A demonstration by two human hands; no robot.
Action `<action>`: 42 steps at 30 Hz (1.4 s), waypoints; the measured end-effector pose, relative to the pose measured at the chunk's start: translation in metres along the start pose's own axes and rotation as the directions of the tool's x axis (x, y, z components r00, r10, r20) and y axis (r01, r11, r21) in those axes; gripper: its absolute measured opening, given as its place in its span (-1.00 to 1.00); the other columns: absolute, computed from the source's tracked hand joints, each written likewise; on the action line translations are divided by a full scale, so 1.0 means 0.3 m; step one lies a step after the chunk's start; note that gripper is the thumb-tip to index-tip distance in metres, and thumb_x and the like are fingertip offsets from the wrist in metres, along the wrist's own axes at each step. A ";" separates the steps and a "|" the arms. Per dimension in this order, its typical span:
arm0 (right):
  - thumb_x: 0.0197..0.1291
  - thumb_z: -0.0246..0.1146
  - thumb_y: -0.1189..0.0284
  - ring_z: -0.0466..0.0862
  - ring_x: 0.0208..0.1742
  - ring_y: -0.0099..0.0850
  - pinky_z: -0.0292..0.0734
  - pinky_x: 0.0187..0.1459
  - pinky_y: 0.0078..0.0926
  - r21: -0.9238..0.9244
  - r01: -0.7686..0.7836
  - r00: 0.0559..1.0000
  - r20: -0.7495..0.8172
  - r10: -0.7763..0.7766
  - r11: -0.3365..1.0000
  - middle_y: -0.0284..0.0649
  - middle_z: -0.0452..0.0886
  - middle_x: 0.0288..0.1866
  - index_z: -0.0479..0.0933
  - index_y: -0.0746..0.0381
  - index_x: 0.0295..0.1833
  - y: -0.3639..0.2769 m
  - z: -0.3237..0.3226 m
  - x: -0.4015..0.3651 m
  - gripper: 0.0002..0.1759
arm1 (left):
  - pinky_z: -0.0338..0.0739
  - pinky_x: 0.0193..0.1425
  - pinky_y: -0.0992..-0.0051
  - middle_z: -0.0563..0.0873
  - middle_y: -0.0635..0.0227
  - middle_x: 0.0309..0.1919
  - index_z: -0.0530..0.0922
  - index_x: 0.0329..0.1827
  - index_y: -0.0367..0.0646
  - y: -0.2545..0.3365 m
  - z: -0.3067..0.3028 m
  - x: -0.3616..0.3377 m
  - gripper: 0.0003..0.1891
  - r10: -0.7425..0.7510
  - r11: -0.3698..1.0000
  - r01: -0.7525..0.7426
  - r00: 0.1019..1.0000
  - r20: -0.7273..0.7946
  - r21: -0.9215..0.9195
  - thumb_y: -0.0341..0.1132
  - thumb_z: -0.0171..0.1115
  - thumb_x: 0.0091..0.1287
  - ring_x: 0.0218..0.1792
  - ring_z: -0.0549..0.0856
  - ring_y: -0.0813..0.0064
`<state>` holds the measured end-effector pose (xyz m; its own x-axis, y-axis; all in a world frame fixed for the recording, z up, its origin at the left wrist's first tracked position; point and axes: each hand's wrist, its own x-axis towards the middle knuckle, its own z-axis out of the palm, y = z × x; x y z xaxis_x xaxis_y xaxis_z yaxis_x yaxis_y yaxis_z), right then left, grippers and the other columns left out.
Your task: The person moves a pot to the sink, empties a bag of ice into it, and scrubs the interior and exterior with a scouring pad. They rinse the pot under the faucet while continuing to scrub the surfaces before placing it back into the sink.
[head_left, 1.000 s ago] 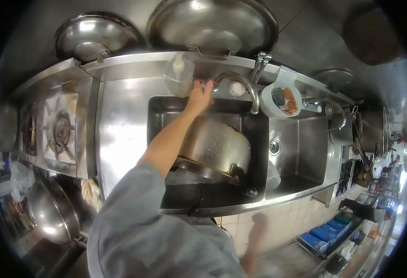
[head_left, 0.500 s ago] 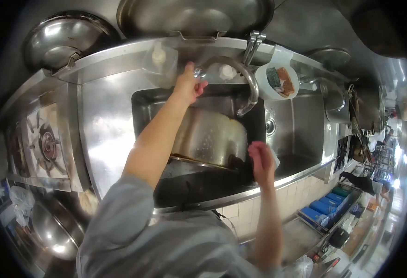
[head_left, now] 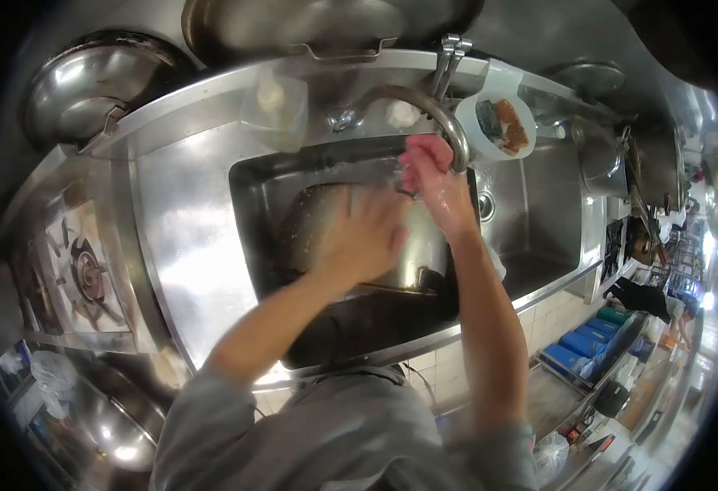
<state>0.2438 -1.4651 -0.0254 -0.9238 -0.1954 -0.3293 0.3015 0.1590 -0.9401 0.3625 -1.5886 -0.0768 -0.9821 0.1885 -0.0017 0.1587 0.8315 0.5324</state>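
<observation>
Judged as a hand rinse at the left of two sinks (head_left: 249, 188), above one pot (head_left: 428, 254) lying tilted inside it: left hand (head_left: 367, 233) blurred over the pot wall, fingers spread wide, contact not discernible; right hand (head_left: 428, 176) loosely cupped beneath the spout of the one faucet (head_left: 408, 94), holding nothing visible. For the next move, bring both palms together under the spout, clear of the pot rim. Counted behind: two lids (head_left: 89, 90), one tub (head_left: 502, 123), two sponges.
</observation>
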 end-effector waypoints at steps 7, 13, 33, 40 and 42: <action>0.47 0.24 0.40 0.76 -0.14 -0.29 0.66 -0.16 -0.38 -0.623 0.482 0.874 0.289 -0.391 0.616 -0.10 0.72 -0.12 0.54 0.26 0.15 0.004 -0.089 -0.107 -0.75 | 0.40 0.46 -0.09 0.65 -0.01 0.29 0.56 0.34 -0.13 0.000 -0.038 0.331 -0.52 0.088 0.987 -0.016 0.880 0.467 -0.157 -0.06 0.01 0.50 0.38 0.58 0.01; 0.42 0.26 0.49 0.73 -0.06 -0.06 0.63 0.01 -0.25 -0.621 0.061 0.998 0.044 -0.043 0.781 -0.05 0.70 -0.09 0.58 0.29 0.10 0.051 -0.292 -0.496 -0.80 | 0.55 0.33 0.07 0.70 -0.07 0.18 0.59 0.24 -0.26 0.026 0.078 0.401 -0.47 0.156 0.974 -0.042 0.840 0.519 -0.225 0.02 0.08 0.47 0.22 0.69 -0.04; 0.23 0.45 0.24 0.73 -0.16 -0.01 0.63 -0.15 -0.14 -0.785 0.283 0.945 0.130 -0.299 0.551 -0.05 0.72 -0.12 0.53 0.16 0.14 -0.005 -0.209 -0.264 -0.56 | 0.41 0.52 0.09 0.55 0.00 0.42 0.51 0.47 0.02 -0.218 -0.136 0.060 -0.42 0.102 0.989 -0.101 0.995 0.003 -0.106 -0.58 0.03 0.37 0.44 0.50 -0.04; 0.18 0.36 0.28 0.74 -0.05 -0.02 0.65 -0.06 -0.05 -0.830 0.472 0.881 0.436 -0.181 0.298 -0.10 0.71 -0.12 0.55 0.19 -0.04 -0.085 -0.030 -0.083 -0.69 | 0.53 0.41 0.18 0.60 0.01 0.37 0.54 0.41 -0.09 -0.263 -0.132 -0.026 -0.46 -0.139 0.988 0.131 0.986 -0.088 -0.086 -0.56 0.09 0.34 0.36 0.58 -0.01; 0.18 0.37 0.26 0.73 -0.02 -0.03 0.66 -0.04 -0.05 -0.831 0.494 0.869 0.480 -0.117 0.256 -0.11 0.70 -0.10 0.54 0.18 -0.03 -0.108 0.035 -0.060 -0.67 | 0.53 0.39 0.14 0.63 -0.02 0.30 0.55 0.36 -0.12 -0.269 -0.116 0.009 -0.49 -0.102 0.991 0.092 0.990 -0.099 -0.097 -0.54 0.17 0.30 0.34 0.59 -0.04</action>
<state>0.2532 -1.4768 0.0101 -0.7251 -0.6532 -0.2182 -0.5751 0.7486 -0.3298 0.3434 -1.6733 -0.0904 -0.9983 0.0502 0.0281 0.0569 0.7909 0.6092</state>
